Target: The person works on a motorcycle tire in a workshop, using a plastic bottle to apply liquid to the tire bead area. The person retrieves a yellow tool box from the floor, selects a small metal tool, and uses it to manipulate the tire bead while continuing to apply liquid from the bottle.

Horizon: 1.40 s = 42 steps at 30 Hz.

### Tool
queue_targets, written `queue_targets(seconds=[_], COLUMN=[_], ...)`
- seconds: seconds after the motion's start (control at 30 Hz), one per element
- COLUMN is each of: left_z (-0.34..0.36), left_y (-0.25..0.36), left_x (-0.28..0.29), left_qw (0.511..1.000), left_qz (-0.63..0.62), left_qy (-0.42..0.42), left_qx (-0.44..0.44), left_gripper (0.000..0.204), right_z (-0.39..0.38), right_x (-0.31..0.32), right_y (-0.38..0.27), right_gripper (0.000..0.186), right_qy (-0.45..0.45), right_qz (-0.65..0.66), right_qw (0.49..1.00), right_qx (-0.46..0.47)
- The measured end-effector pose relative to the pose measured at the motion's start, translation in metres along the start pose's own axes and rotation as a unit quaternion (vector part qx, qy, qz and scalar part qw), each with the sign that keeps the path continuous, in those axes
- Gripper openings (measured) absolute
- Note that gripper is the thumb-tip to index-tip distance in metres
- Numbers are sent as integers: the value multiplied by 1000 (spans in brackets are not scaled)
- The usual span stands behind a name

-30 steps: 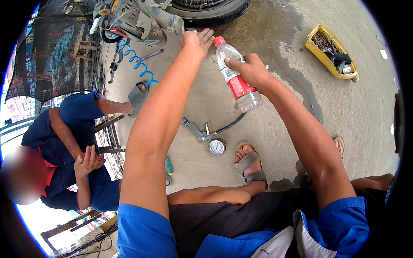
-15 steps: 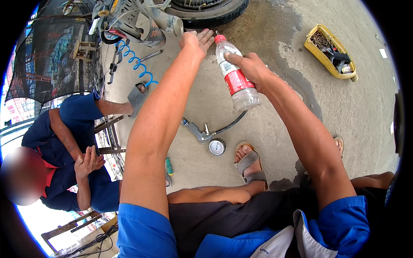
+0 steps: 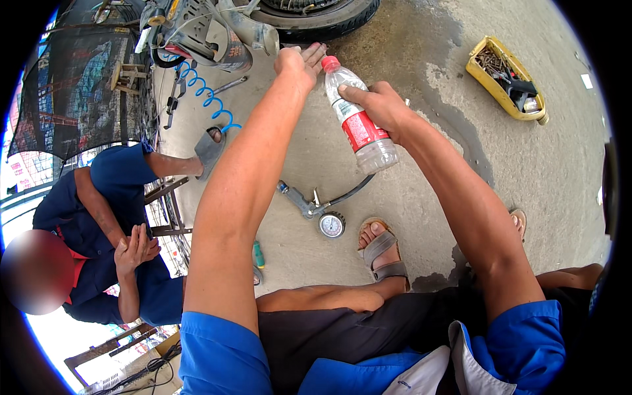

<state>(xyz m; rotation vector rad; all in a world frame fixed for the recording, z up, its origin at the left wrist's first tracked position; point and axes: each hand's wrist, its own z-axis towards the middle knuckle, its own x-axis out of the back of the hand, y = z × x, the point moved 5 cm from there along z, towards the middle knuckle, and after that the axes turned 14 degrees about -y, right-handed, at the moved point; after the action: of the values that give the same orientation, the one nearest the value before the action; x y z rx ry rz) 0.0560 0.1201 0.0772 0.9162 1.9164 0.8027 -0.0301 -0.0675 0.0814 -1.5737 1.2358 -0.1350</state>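
1. a seated co-worker in dark navy clothes (image 3: 59,204) is at the far left, well apart from the two working hands.
2. a bright blue coiled hose (image 3: 209,100) lies between that co-worker and the bare left forearm (image 3: 240,178).
3. the bare left hand (image 3: 299,64) reaches out near a black rubber tire (image 3: 329,25), fingers straightened; it grips nothing that shows, though i cannot tell whether something small lies in the palm.
4. a round, white-faced gauge (image 3: 331,225) lies near a grey-strapped sandal (image 3: 394,268).
5. a clear plastic bottle with red cap and label (image 3: 362,128) tilts toward the left hand; its cap has shifted leftward over the last half second, so its top end now sits just beside those fingertips. contact cannot be made out.
6. the bare right hand (image 3: 383,108) is wrapped around the bottle's middle.
7. a long yellow plastic tray (image 3: 484,80) of rusty metal pieces (image 3: 492,64) rests farther right.
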Motion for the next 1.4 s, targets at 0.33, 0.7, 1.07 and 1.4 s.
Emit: queue_targets(seconds=[0.33, 0.7, 1.07, 1.4], left_z=[4, 2, -4, 2], left_y=[-3, -2, -1, -1], left_x=[3, 2, -5, 1], left_qw=[1000, 1000, 1000, 1000], left_qz=[13, -1, 7, 4], left_qy=[6, 12, 5, -3], left_qx=[12, 10, 9, 13], left_gripper=[41, 42, 44, 44], right_z=[6, 4, 6, 5], right_x=[2, 1, 1, 0], right_y=[5, 4, 8, 7], right_gripper=[47, 47, 53, 52], right_qy=[-11, -12, -10, -15], right_qz=[-21, -31, -21, -23], right_qw=[1000, 999, 1000, 1000], right_qx=[2, 4, -3, 4])
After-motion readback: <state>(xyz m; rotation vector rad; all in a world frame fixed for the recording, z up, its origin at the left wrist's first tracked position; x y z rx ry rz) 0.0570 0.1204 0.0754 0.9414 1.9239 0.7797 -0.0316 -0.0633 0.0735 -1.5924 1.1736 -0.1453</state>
